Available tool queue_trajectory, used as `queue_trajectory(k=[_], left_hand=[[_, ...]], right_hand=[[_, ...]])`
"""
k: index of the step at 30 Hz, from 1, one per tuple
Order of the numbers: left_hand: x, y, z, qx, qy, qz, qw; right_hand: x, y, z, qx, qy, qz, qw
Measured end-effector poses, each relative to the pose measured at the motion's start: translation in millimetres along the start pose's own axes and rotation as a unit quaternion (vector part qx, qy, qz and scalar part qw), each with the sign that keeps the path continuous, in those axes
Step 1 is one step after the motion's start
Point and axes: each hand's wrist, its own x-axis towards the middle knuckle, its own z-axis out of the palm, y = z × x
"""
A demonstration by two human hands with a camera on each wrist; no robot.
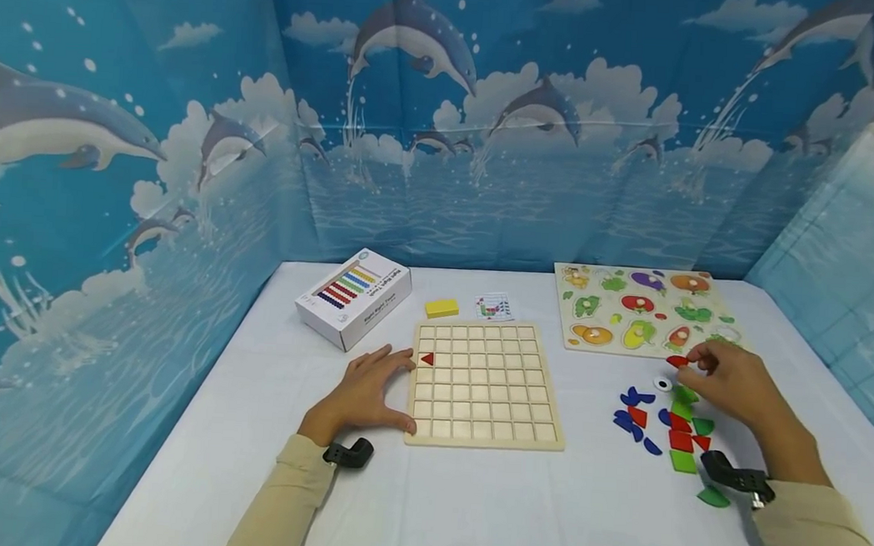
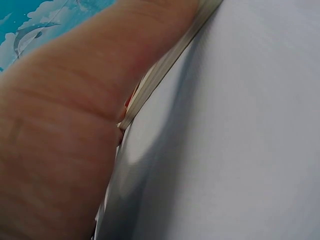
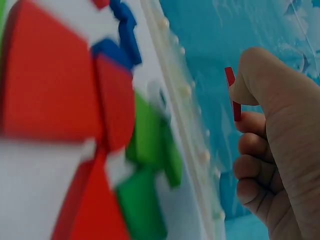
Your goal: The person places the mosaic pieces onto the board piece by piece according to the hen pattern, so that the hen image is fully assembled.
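Note:
A pale wooden grid board (image 1: 483, 384) lies flat on the table with one red triangle (image 1: 427, 359) in a cell near its upper left. My left hand (image 1: 365, 390) is spread along the board's left edge, thumb and fingertips touching it. Between thumb and forefinger, my right hand (image 1: 734, 383) pinches a thin red piece (image 3: 233, 94) above the loose pieces. That piece has a curved edge in the head view. Below this hand lie red squares (image 1: 680, 441), green pieces (image 1: 682, 462), blue pieces (image 1: 636, 395) and a white disc with a black dot (image 1: 662, 384).
Behind the loose pieces lies a vegetable puzzle board (image 1: 615, 309). A white box (image 1: 354, 300) stands at the back left, near a yellow block (image 1: 441, 308) and a small picture card (image 1: 493, 306). A dolphin-printed curtain (image 1: 442, 181) encloses the table.

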Motion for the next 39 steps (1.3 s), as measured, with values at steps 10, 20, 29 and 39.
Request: queue_trajectory(k=[10,20,29,39], left_hand=[[-4.2,-4.4,0.5,0.001,0.001,-0.008,1.0000],[-6.1,-8.1,1.2,-0.005,0.005,-0.006,1.0000],[-2.3,-4.5,-0.6,-0.002,0.003,-0.005,1.0000],[2.3,-3.9,0.2,0.000,-0.002,-0.001,1.0000]], right_hand=[[38,-61,14,0.002,-0.019,-0.103,0.994],[70,-115,56,0.082,-0.032,-0.226,0.970],[88,-182,99,0.119,-0.083,-0.253,0.956],[96,-225,144,0.148,-0.142,-0.286,0.936]])
